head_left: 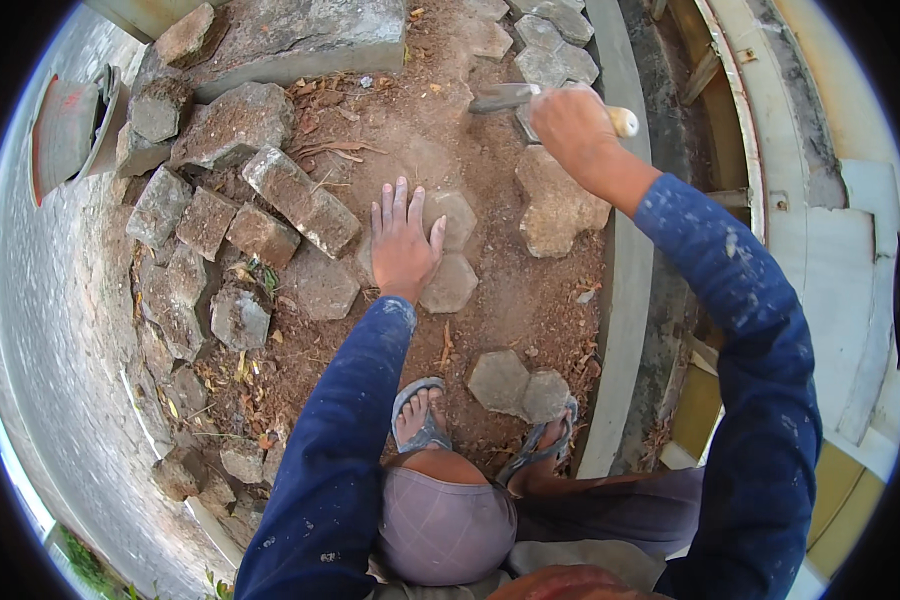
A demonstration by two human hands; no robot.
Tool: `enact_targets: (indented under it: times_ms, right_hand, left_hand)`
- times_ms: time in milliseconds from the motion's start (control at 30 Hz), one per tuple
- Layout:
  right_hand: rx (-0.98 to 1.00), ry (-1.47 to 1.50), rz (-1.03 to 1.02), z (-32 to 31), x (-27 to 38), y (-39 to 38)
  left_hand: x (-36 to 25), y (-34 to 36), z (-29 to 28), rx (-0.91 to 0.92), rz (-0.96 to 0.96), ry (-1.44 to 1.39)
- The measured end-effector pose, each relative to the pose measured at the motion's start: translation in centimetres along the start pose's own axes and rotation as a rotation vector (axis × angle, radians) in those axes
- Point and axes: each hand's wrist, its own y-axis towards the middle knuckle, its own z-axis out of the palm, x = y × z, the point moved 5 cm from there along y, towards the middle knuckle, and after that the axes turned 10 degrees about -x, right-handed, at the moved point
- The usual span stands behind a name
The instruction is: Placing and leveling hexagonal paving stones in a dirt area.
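My left hand (405,243) lies with fingers stretched out on a grey paving stone (450,222) made of joined hexagons, set in brown soil. Its palm covers part of the stone. My right hand (573,128) is closed round the pale handle of a trowel (500,97), whose metal blade points left over the soil. Just below that hand rests a loose, soil-covered paving stone (560,205). Beyond the blade, grey hexagonal pavers (555,55) sit fitted together along the concrete curb (618,300).
Loose pavers and broken blocks (205,220) are heaped at the left. A concrete slab (300,40) lies at the far left. Another paver (518,385) rests by my sandalled feet. A black and red rounded container (65,135) stands beyond the heap, beside the paved road (60,330).
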Motion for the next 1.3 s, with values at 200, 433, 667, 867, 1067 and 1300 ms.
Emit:
enact_targets:
  times_ms: [200,433,667,867,1067,1300]
  right_hand:
    - [-0.002,-0.364,-0.285,-2.3,5.6,-4.1]
    - [0.041,-0.187,-0.128,-0.5,2.3,0.0]
    - [0.037,-0.18,-0.267,-2.4,2.5,-5.9]
    - [0.095,-0.137,-0.141,-1.8,4.4,-4.6]
    - [0.082,-0.278,-0.374,-5.2,6.5,-8.0]
    - [0.102,-0.256,-0.178,-3.7,7.0,-6.1]
  left_hand:
    - [1.2,-0.6,-0.1,0.007,-0.012,0.031]
    - [0.2,-0.1,0.2,0.012,-0.007,0.006]
    - [0.6,-0.5,-0.3,0.001,-0.007,0.008]
    - [0.3,-0.2,-0.1,-0.004,-0.005,-0.002]
    - [1.1,-0.7,-0.5,-0.001,-0.007,0.023]
    - [0.7,-0.4,-0.1,-0.006,0.0,0.007]
